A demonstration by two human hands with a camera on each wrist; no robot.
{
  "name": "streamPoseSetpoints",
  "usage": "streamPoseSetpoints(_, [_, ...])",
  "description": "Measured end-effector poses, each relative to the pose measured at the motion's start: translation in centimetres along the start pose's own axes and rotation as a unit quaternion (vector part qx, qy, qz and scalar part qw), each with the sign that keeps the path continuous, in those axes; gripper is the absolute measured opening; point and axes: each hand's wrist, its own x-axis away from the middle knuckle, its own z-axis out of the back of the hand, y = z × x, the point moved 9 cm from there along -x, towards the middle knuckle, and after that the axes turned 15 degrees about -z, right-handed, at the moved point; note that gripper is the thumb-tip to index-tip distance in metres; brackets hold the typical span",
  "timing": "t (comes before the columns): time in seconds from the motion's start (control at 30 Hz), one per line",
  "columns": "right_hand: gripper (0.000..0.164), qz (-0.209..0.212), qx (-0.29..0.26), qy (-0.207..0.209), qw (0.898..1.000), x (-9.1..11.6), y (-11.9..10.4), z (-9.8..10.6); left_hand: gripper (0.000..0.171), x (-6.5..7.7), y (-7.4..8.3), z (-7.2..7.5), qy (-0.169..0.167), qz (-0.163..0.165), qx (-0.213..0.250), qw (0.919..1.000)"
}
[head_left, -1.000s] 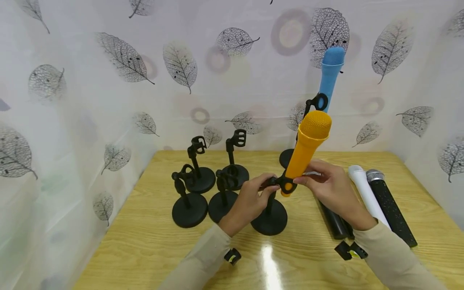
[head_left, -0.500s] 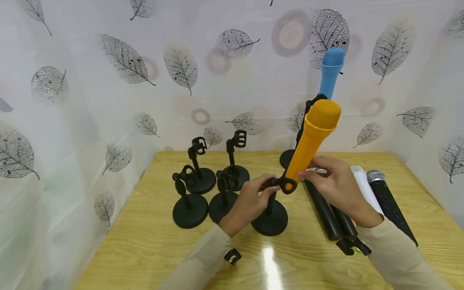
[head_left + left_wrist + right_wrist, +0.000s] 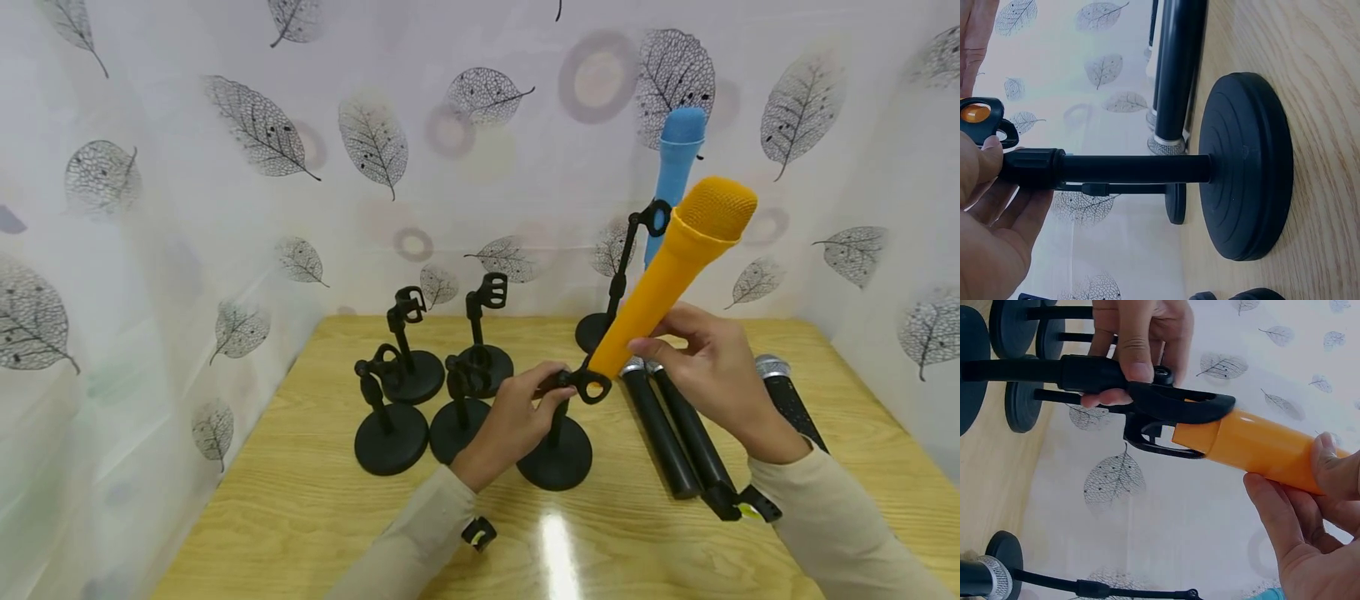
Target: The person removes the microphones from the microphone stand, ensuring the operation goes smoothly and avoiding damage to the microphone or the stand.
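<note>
My right hand (image 3: 712, 375) pinches an orange microphone (image 3: 660, 283) by its lower handle, thumb on one side and fingers on the other. The microphone leans to the right, its textured head uppermost. In the right wrist view its narrower bottom end sits just within the mouth of a black microphone clip (image 3: 1172, 407). That clip tops a small desk stand, whose round base (image 3: 555, 460) rests on the table. Just beneath the clip, my left hand (image 3: 513, 417) grips the stand's neck (image 3: 1032, 167). Through the clip's hole, orange (image 3: 975, 113) shows in the left wrist view.
Several black stands with bare clips, one with its base (image 3: 390, 440) nearest, occupy the left. Behind, a blue microphone (image 3: 677, 167) is clipped in a stand (image 3: 618, 283). Two black microphones (image 3: 662, 433) and a speckled one (image 3: 791, 404) lie right, partly behind my right arm.
The orange microphone has slid up and rightward through the clip, tilting further right, so its bottom end no longer pokes out below. My right hand went with it; my left hand stayed put.
</note>
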Motion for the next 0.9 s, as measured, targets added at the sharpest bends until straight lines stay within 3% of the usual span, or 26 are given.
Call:
streamPoseSetpoints(0.53, [0.027, -0.027, 0.014, 0.029, 0.999, -0.2, 0.6, 2.7, 0.023, 0.7, -0.1, -0.2, 0.009, 0.009, 0.012, 0.9998])
streamPoseSetpoints(0.9, [0.027, -0.065, 0.068, 0.031, 0.995, -0.1, 3.2, 4.6, 0.032, 2.7, -2.0, -1.3, -0.002, 0.079, -0.004, 0.9968])
